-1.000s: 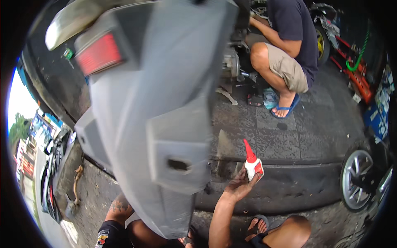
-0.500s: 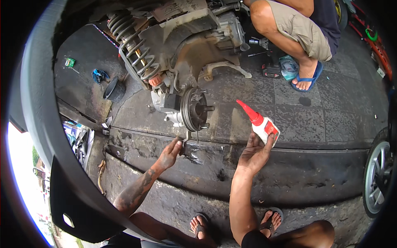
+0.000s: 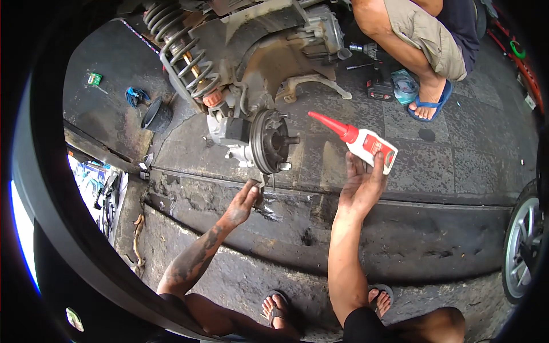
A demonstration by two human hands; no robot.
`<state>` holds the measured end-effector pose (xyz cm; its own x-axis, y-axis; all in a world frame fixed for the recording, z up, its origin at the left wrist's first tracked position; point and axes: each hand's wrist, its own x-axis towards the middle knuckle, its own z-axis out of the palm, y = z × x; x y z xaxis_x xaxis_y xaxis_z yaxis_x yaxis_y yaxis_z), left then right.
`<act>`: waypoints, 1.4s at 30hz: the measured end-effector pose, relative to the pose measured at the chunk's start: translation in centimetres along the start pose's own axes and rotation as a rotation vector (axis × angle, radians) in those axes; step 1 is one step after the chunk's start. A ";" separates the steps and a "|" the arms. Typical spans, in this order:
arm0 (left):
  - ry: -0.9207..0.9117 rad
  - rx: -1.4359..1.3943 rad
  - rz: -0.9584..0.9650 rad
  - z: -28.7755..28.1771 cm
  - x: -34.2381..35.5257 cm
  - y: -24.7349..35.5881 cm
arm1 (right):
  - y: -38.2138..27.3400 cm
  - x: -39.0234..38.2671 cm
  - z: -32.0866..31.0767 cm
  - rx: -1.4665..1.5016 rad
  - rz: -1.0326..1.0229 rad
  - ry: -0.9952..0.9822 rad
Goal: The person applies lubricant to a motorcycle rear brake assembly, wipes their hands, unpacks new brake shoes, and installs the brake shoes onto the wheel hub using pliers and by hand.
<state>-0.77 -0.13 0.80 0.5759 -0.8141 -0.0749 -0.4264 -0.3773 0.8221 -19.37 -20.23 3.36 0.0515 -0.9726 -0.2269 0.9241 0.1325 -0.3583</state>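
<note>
In my right hand (image 3: 363, 186) is a white squeeze bottle (image 3: 372, 150) with a long red nozzle, my fingers closed round its lower end. The bottle lies tilted, its nozzle pointing up and left toward the wheel hub (image 3: 275, 143), with a gap between them. My left hand (image 3: 243, 203) is closed on a small flat metal piece (image 3: 262, 182) just under the hub; its lower end is hidden by my fingers. Studs stick out from the hub's face. Behind it stand a grey housing and a coil spring shock absorber (image 3: 191, 57).
Another person squats at the upper right, a foot in a blue sandal (image 3: 430, 106) beside a cordless drill (image 3: 377, 86). A black bucket (image 3: 156, 115) and blue cloth (image 3: 136, 96) lie at the left. A spoked wheel (image 3: 523, 246) stands at right; a dark body panel (image 3: 57, 240) curves along the left.
My right hand has tipped the bottle flatter, and its red nozzle has come closer to the hub. My left hand keeps its grip under the hub, slightly higher and further right in view.
</note>
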 end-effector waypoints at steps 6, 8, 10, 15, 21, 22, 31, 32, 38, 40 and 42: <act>-0.077 -0.142 -0.089 -1.7 -0.3 1.4 | 2.1 1.9 0.8 -0.057 0.022 -0.048; -0.095 -0.111 -0.074 -2.6 -0.3 1.8 | 1.9 2.3 0.1 -0.099 0.030 -0.062; -0.085 -0.190 -0.056 -2.4 -0.5 0.7 | 1.3 1.9 -0.5 -0.097 0.018 -0.038; 0.004 0.016 0.086 1.0 0.7 -1.8 | 1.4 0.9 -2.3 -0.038 0.002 0.057; 0.043 -0.268 -0.083 -0.6 -0.9 1.5 | -0.5 0.3 -4.3 -0.020 0.047 0.056; 0.051 -0.267 -0.050 -0.6 -0.7 1.3 | -1.0 0.3 -4.7 -0.032 0.045 0.028; 0.207 0.107 0.176 2.3 1.6 -5.2 | -1.6 0.6 -5.4 0.060 0.095 0.046; 0.155 0.134 0.143 2.0 1.1 -4.8 | -1.6 0.5 -5.5 0.045 0.104 0.047; 0.206 -0.136 -0.044 0.0 -1.0 1.0 | -3.3 0.8 -6.8 0.004 0.105 0.018; 0.113 -0.189 0.035 -0.8 -1.2 0.7 | -3.7 1.4 -7.5 -0.023 0.061 0.061; 0.048 -0.227 0.113 -0.2 -0.8 -0.1 | -3.7 1.9 -7.7 -0.042 0.040 0.103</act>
<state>-1.01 0.62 0.92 0.5682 -0.8216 0.0471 -0.3255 -0.1717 0.9298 -25.58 -21.14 -2.72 0.0464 -0.9417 -0.3332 0.9053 0.1806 -0.3845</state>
